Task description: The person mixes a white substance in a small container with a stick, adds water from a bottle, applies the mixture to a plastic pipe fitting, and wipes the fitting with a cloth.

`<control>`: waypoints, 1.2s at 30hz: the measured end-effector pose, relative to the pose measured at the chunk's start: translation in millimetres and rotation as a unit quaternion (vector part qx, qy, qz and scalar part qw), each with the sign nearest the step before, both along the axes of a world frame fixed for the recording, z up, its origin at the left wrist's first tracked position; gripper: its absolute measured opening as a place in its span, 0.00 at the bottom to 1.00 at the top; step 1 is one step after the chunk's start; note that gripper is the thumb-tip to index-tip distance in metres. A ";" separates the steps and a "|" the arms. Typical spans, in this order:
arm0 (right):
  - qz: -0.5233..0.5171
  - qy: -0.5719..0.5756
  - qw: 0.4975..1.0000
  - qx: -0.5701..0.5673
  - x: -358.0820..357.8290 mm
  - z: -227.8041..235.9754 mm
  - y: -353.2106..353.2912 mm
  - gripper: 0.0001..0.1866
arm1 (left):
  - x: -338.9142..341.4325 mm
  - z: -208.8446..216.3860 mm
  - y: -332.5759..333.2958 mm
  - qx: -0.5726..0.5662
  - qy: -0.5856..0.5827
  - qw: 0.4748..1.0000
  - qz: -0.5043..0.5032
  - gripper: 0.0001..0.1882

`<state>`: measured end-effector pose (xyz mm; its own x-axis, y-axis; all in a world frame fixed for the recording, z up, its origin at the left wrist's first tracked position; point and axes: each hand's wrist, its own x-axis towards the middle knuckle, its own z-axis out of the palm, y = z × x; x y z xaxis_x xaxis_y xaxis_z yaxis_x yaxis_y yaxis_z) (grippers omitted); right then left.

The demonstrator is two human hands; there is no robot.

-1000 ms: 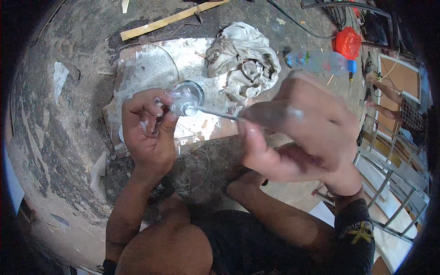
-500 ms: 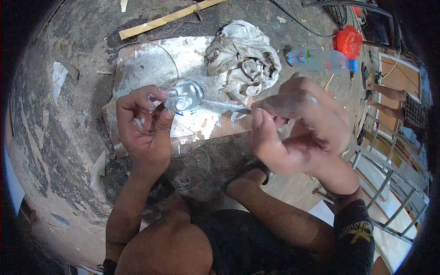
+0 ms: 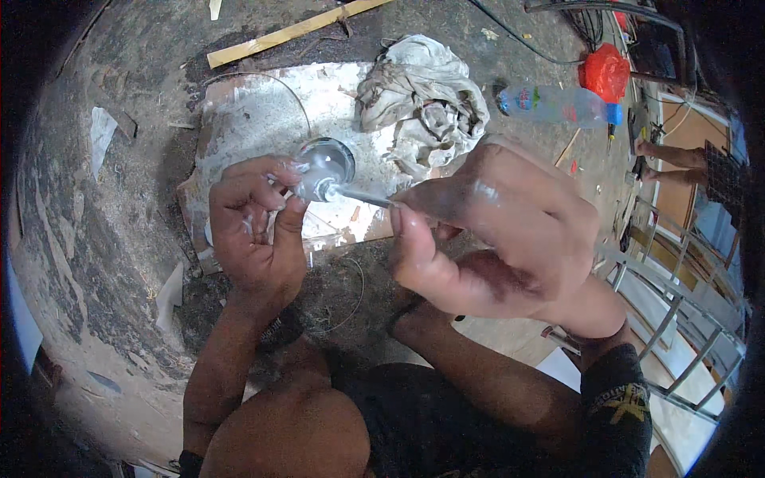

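Since the earlier frames the right hand [image 3: 498, 231] has been drawn closer over the work, and the thin metal rod [image 3: 362, 195] has been kept against the round shiny metal fitting [image 3: 323, 167]. The fitting is pinched between the closed fingers of the left hand [image 3: 255, 227], above a whitish board [image 3: 255, 111] on the dusty ground. The rod is gripped by the right fingers. A crumpled rag [image 3: 422, 103], a wooden strip [image 3: 295, 32] and a plastic bottle [image 3: 554, 103] are seen beyond.
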<state>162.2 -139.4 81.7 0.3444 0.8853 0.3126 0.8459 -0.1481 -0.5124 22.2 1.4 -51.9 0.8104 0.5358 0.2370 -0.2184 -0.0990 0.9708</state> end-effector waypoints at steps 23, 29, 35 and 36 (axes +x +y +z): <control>-0.104 0.061 0.990 0.067 3.1 0.3 -5.1 0.04 | 3.2 -3.8 3.4 -0.039 -0.038 0.998 0.010 0.12; -0.083 0.101 0.990 -0.048 5.5 -51.7 -6.3 0.05 | 5.4 -0.5 1.6 -0.046 -0.039 0.998 0.016 0.13; 0.003 -0.082 0.977 -0.198 -2.6 -94.4 3.0 0.04 | 2.4 3.0 2.3 -0.052 -0.030 0.998 0.019 0.12; 0.006 -0.112 0.972 -0.205 -4.6 -103.1 2.8 0.04 | 2.6 3.4 2.1 -0.042 -0.021 0.999 0.017 0.12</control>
<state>157.6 -136.6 -21.4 0.2965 0.9550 -0.0007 0.9325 -0.2897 -0.2157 24.8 3.5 -48.5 0.7814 0.5824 0.2241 -0.2572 -0.0267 0.9660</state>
